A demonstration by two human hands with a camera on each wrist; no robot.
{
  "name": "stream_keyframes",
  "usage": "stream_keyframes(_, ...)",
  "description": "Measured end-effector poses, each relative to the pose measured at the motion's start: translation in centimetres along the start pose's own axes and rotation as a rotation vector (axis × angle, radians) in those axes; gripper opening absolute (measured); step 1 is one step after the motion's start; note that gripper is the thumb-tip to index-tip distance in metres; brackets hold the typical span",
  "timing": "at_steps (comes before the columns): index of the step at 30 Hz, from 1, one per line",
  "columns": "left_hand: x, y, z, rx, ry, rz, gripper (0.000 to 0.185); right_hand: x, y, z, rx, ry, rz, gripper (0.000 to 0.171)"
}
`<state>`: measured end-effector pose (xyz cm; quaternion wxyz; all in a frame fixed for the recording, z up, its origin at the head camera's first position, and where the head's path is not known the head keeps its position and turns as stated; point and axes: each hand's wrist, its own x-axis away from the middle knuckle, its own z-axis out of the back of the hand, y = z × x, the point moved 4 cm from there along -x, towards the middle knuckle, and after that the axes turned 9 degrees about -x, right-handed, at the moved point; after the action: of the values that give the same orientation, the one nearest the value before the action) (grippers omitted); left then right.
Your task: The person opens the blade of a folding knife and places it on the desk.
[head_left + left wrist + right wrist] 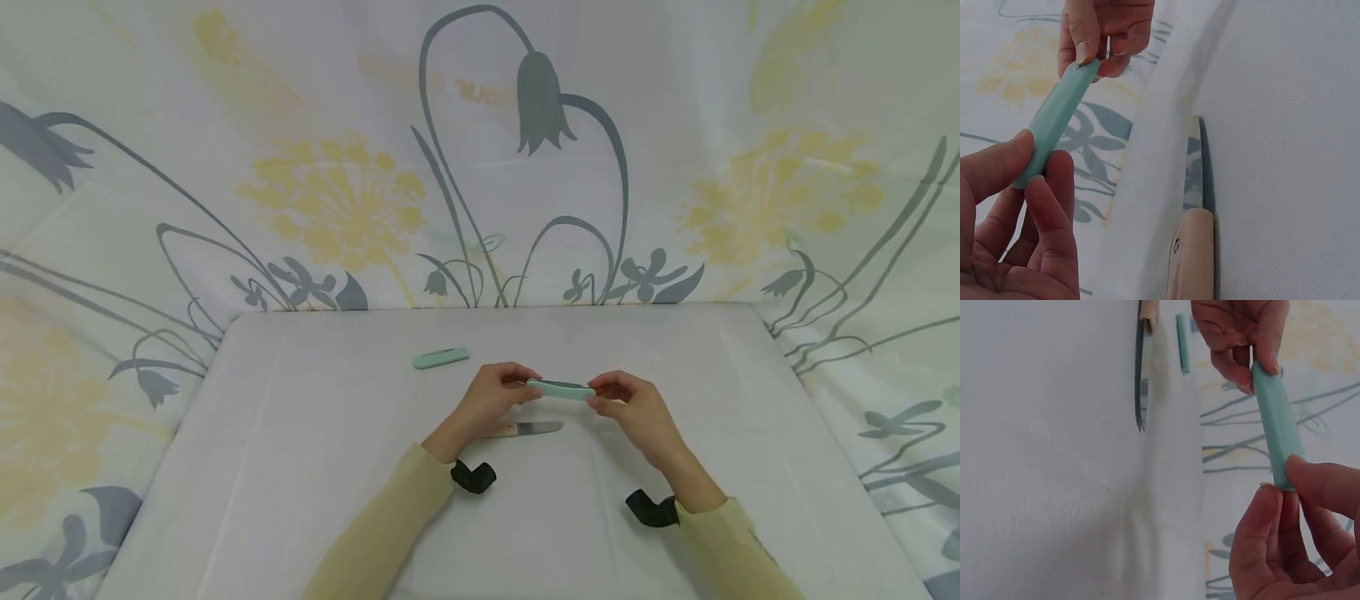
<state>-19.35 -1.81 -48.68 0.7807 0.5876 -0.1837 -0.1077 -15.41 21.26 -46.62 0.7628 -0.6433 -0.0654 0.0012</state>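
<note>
Both hands hold one mint-green pocket knife [561, 390] by its two ends, raised over the table. Its blade looks folded away, with a dark strip along the upper edge in the head view. Thumb and fingers of the left hand [489, 398] pinch one end. At the other end, beside a small rivet in the left wrist view, the right hand [636, 418] pinches with thumb and fingertips. Below the left hand, a beige-handled pocket knife [1194, 256] lies on the table with its blade out, pointing right in the head view; the hand partly hides its handle there.
Farther back and to the left, a second mint-green pocket knife [441, 358] lies folded on the white table [315, 433]. A flower-printed cloth [480, 183] stands behind the table and along both sides. Black wrist mounts [474, 477] sit at both cuffs.
</note>
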Motion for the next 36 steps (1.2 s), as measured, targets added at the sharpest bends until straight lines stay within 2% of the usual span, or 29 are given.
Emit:
stream_keyframes(10, 3.7, -0.2, 1.4, -0.002, 0.049, 0.009, 0.023, 1.1, -0.8, -2.3, 0.029, -0.093, 0.042, 0.027)
stream_keyframes(18, 6.3, -0.6, 1.6, -0.011, 0.052, 0.019, 0.02, 2.0, -1.3, -4.7, 0.017, -0.213, 0.094, 0.033)
stream_keyframes(24, 7.1, -1.6, 1.6, -0.008, 0.07, 0.021, 0.02, 1.9, -1.0, -6.3, 0.022, -0.263, 0.121, 0.028)
stream_keyframes(30, 7.6, -2.3, 1.6, 0.02, 0.068, 0.009, 0.022, 1.9, -0.6, -7.7, 0.086, -0.307, 0.124, 0.021)
stream_keyframes(36, 7.8, -2.3, 1.6, 0.04, 0.073, -0.011, 0.024, 2.1, -0.3, -8.4, 0.058, -0.256, 0.068, 0.019)
